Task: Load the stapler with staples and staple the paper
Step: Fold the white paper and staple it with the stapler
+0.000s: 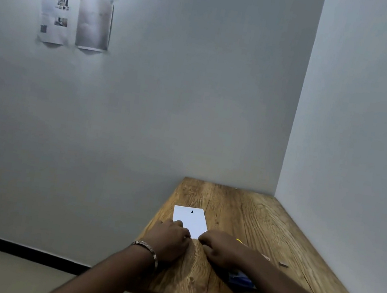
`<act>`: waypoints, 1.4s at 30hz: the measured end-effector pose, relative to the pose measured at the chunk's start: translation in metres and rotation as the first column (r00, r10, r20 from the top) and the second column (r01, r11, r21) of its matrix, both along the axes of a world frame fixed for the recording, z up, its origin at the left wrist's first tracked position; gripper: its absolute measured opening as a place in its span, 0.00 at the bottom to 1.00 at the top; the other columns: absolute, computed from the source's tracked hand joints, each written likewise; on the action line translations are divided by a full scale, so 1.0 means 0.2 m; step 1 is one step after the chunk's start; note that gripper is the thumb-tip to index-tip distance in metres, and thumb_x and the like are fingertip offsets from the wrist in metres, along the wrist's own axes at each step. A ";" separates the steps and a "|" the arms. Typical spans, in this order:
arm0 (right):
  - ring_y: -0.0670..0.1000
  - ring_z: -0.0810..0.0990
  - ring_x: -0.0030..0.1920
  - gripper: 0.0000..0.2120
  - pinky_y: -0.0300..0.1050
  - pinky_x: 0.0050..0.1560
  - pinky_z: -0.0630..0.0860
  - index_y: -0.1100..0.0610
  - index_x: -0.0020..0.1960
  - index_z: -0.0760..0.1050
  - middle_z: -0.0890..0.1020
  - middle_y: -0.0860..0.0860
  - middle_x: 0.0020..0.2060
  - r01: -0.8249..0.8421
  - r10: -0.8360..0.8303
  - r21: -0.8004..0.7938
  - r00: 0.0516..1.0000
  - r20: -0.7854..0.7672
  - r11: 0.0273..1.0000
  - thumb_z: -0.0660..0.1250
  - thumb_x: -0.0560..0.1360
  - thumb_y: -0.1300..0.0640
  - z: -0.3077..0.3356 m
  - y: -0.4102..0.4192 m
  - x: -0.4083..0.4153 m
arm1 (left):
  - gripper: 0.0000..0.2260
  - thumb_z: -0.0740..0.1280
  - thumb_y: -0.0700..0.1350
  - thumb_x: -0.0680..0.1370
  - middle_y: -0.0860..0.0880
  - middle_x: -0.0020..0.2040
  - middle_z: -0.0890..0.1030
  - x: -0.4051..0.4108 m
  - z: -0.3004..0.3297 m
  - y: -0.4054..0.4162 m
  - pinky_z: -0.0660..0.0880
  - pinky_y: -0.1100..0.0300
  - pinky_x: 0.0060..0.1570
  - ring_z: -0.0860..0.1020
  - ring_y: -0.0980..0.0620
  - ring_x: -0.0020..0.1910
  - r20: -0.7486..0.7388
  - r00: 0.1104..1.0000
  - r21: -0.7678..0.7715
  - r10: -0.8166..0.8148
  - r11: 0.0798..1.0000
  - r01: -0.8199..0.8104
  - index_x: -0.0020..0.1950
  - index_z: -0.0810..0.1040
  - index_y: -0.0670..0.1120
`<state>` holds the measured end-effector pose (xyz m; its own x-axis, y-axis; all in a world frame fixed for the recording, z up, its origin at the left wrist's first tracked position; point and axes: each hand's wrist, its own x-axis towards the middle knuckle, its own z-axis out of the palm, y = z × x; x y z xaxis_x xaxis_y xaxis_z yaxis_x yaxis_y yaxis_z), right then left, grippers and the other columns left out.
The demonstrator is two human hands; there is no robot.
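- Left hand (169, 237): lower centre of the frame, palm down on the table, fingers bent, fingertips on the near left corner of the white rectangular sheet of paper (190, 221). Whether the fingers pinch the sheet or only press on it cannot be told.
- Right hand (218, 247): just right of the left hand, knuckles up, fingers curled under at the near right corner of the paper. The fingertips are hidden beneath the hand; what they hold, if anything, cannot be told.
- Paper: flat on the left half of the brown wood-grain table (251, 221), a small black mark near its far edge. Its near edge is partly covered by both hands.
- Partly hidden items: a thin yellow sliver (239, 241) shows just past the right hand; a blue object (241, 280) lies under the right forearm, too covered to identify. No stapler can be made out with certainty.
- Small grey metallic strip (283, 264), possibly staples, lies on the table right of the right forearm; too small to confirm.
- Arm pose: both forearms enter from the bottom edge and converge toward the paper. The left wrist carries a metal bangle (147, 248).
- Upper left of the frame: printed sheets (74, 20) taped to the grey wall, text blurred.
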<state>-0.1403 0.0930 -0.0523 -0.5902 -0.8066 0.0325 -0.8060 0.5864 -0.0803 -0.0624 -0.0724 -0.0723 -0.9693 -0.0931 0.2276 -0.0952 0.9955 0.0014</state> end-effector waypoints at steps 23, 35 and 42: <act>0.51 0.77 0.64 0.17 0.45 0.60 0.73 0.52 0.67 0.77 0.79 0.50 0.66 0.095 -0.111 -0.245 0.993 -0.051 0.965 0.63 0.79 0.52 -0.03 0.00 0.00 | 0.16 0.57 0.49 0.82 0.48 0.65 0.75 0.05 -0.04 -0.02 0.74 0.57 0.54 0.76 0.50 0.57 -0.070 0.996 0.225 -0.059 0.972 0.073 0.66 0.76 0.49; 0.49 0.81 0.60 0.12 0.44 0.59 0.78 0.52 0.58 0.84 0.83 0.50 0.61 0.121 -0.144 -0.352 0.989 -0.039 0.928 0.72 0.75 0.58 -0.03 -0.02 0.00 | 0.16 0.61 0.51 0.79 0.52 0.64 0.77 0.06 -0.03 -0.04 0.73 0.63 0.54 0.76 0.54 0.58 -0.139 0.989 0.272 -0.059 0.957 0.095 0.64 0.77 0.50; 0.45 0.83 0.51 0.13 0.34 0.50 0.74 0.52 0.54 0.85 0.86 0.49 0.54 0.137 -0.145 -0.428 0.989 0.013 0.894 0.76 0.71 0.49 -0.04 0.01 0.00 | 0.15 0.62 0.52 0.79 0.52 0.62 0.79 0.05 -0.03 -0.04 0.74 0.62 0.54 0.76 0.54 0.58 -0.165 0.985 0.272 -0.048 0.958 0.092 0.63 0.77 0.51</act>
